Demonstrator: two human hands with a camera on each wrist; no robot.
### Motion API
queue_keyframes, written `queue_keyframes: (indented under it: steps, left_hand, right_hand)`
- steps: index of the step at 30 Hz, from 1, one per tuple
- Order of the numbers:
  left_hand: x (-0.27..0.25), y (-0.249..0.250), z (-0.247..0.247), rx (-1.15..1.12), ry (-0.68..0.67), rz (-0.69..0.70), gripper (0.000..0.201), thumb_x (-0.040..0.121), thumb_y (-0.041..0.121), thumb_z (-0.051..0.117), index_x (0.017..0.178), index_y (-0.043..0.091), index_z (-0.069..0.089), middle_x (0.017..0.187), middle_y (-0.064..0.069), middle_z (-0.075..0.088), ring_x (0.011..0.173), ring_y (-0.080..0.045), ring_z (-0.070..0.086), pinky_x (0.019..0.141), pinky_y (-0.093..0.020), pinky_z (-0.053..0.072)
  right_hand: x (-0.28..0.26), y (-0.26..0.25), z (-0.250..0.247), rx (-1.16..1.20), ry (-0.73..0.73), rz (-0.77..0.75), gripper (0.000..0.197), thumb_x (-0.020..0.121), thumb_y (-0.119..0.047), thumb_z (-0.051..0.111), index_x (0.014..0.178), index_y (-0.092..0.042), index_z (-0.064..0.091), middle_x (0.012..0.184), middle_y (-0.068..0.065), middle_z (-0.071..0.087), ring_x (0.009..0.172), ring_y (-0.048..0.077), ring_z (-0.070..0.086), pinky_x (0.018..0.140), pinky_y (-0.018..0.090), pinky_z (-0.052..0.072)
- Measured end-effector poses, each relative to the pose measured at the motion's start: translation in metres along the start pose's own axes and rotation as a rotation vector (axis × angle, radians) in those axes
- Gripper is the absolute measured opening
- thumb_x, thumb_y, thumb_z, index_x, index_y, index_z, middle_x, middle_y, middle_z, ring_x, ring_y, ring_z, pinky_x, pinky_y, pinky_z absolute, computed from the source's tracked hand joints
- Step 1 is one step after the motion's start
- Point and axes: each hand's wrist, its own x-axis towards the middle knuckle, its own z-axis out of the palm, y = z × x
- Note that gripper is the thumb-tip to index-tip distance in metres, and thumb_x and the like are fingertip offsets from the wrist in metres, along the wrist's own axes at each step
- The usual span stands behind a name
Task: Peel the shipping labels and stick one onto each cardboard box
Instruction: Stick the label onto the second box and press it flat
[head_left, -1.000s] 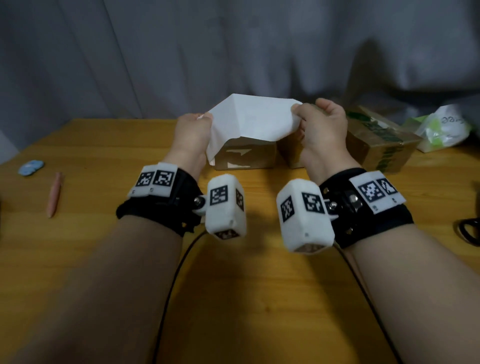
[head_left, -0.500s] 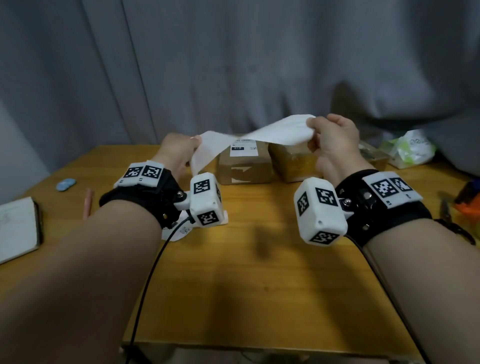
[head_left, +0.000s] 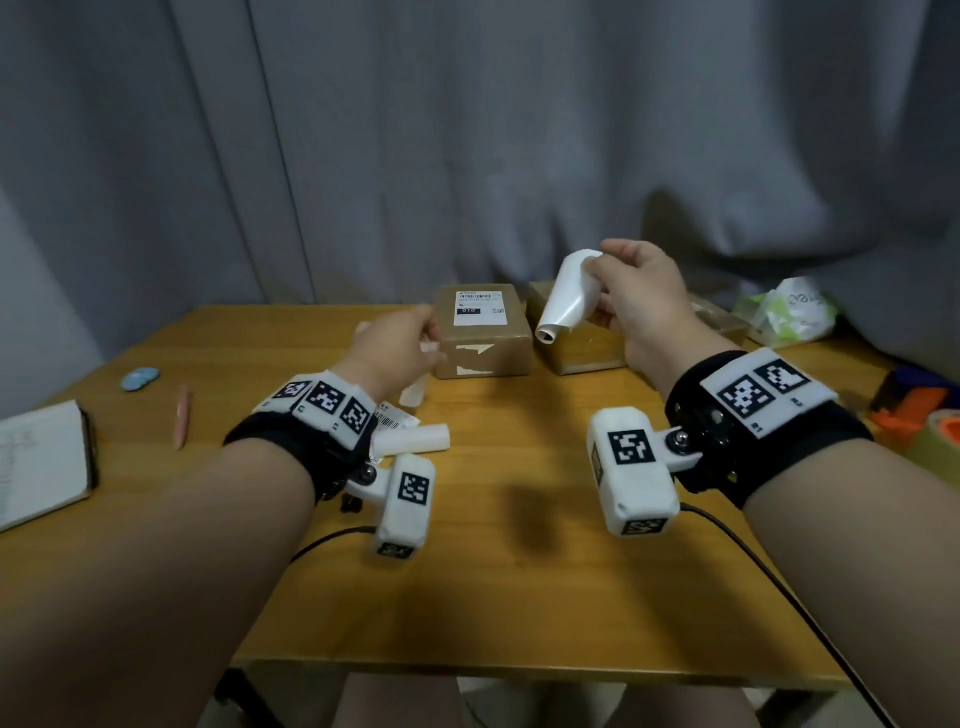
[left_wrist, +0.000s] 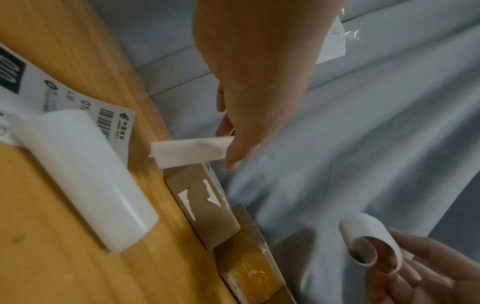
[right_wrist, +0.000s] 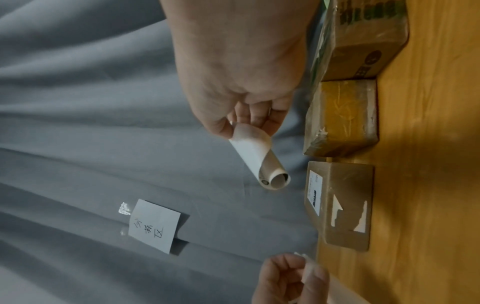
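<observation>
Behind hands: labelled box (head_left: 480, 332) | plain box (head_left: 582, 348) | left: notebook (head_left: 41, 462)

Both your forearms reach forward side by side, each wrist wrapped in a black band. Your left hand (head_left: 395, 345) sits lower, its fingers (left_wrist: 235, 152) and thumb pinched together on a thin white strip. Your right hand (head_left: 636, 299) is raised higher, fingers (right_wrist: 255, 117) curled, gripping the upper end of a rolled white sheet.

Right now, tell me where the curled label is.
In the head view the curled label is right of centre, held up by the right hand above the unlabelled middle box.
</observation>
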Motion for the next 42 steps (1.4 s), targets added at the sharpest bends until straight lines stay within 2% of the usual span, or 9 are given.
queue_keyframes:
  steps: [4,11,18,23,26,29,32,36,42]
  left_hand:
    - [-0.006,0.004,0.008,-0.179,-0.233,-0.050,0.007,0.085,0.024,0.065,0.086,0.019,0.061,0.081,0.011,0.056,0.082,-0.011,0.053,0.077,-0.030,0.043]
    - [-0.004,0.012,0.014,-0.192,-0.270,-0.014,0.009,0.086,0.007,0.060,0.093,0.012,0.063,0.077,0.005,0.059,0.078,-0.015,0.056,0.064,-0.021,0.047]
    - [-0.010,0.037,0.001,-0.592,0.082,0.219,0.025,0.084,0.035,0.065,0.099,0.016,0.058,0.090,0.002,0.056,0.077,-0.007,0.050,0.070,-0.016,0.043]
    - [-0.011,0.050,0.002,-0.380,0.067,0.392,0.035,0.072,0.038,0.077,0.097,0.024,0.057,0.095,0.011,0.055,0.091,-0.010,0.053,0.085,-0.023,0.044]
    - [-0.012,0.056,0.008,-0.339,0.125,0.387,0.024,0.074,0.033,0.073,0.090,0.022,0.059,0.088,0.012,0.058,0.088,-0.013,0.055,0.087,-0.038,0.046]
    - [-0.009,0.064,0.014,-0.514,0.182,0.275,0.008,0.080,0.019,0.068,0.084,0.017,0.061,0.078,0.009,0.059,0.077,-0.012,0.057,0.076,-0.026,0.049]
    - [-0.002,0.071,0.020,-0.715,0.186,0.131,0.001,0.085,0.011,0.063,0.086,0.012,0.063,0.071,0.009,0.057,0.065,-0.005,0.052,0.062,-0.009,0.043]
    - [0.004,0.078,0.028,-0.933,0.126,0.043,0.012,0.089,0.014,0.060,0.078,0.016,0.062,0.076,-0.005,0.062,0.076,-0.017,0.057,0.076,-0.030,0.047]
    - [0.017,0.085,0.039,-0.991,0.033,0.016,0.013,0.092,0.012,0.057,0.080,0.010,0.062,0.068,0.000,0.060,0.056,0.001,0.054,0.056,-0.008,0.041]
  right_hand:
    - [-0.007,0.007,0.005,-0.082,-0.024,0.005,0.031,0.089,-0.016,0.055,0.120,-0.018,0.051,0.116,0.008,0.057,0.092,0.020,0.059,0.066,0.028,0.052]
    - [-0.015,0.017,0.012,-0.167,-0.083,0.011,0.030,0.092,-0.020,0.051,0.121,-0.016,0.049,0.106,0.003,0.057,0.084,0.016,0.056,0.058,0.022,0.045]
    - [-0.016,0.014,0.014,-0.183,-0.056,0.053,0.028,0.090,-0.024,0.052,0.117,-0.016,0.050,0.105,0.008,0.060,0.083,0.023,0.059,0.057,0.027,0.045]
    - [-0.016,0.015,0.012,-0.188,-0.049,0.051,0.016,0.093,-0.028,0.050,0.104,-0.017,0.052,0.084,0.003,0.059,0.063,0.015,0.056,0.051,0.025,0.042]
    - [-0.017,0.015,0.011,-0.193,-0.053,0.017,0.015,0.093,-0.027,0.050,0.080,-0.022,0.048,0.073,0.003,0.054,0.052,0.013,0.049,0.047,0.023,0.038]
    - [-0.018,0.017,0.008,-0.227,-0.060,-0.017,0.016,0.093,-0.032,0.049,0.084,-0.020,0.047,0.076,0.005,0.055,0.052,0.012,0.048,0.041,0.018,0.037]
    - [-0.015,0.024,0.000,-0.279,-0.106,-0.084,0.036,0.090,-0.049,0.049,0.104,-0.017,0.041,0.103,0.008,0.062,0.078,0.012,0.057,0.062,0.021,0.042]
    - [-0.007,0.033,-0.017,-0.630,-0.200,-0.302,0.055,0.078,-0.074,0.040,0.101,-0.024,0.044,0.105,0.000,0.066,0.105,0.019,0.058,0.094,0.041,0.044]
    - [0.006,0.035,-0.035,-1.042,-0.304,-0.348,0.039,0.096,-0.046,0.039,0.084,-0.023,0.069,0.082,-0.007,0.065,0.108,0.026,0.049,0.102,0.044,0.033]
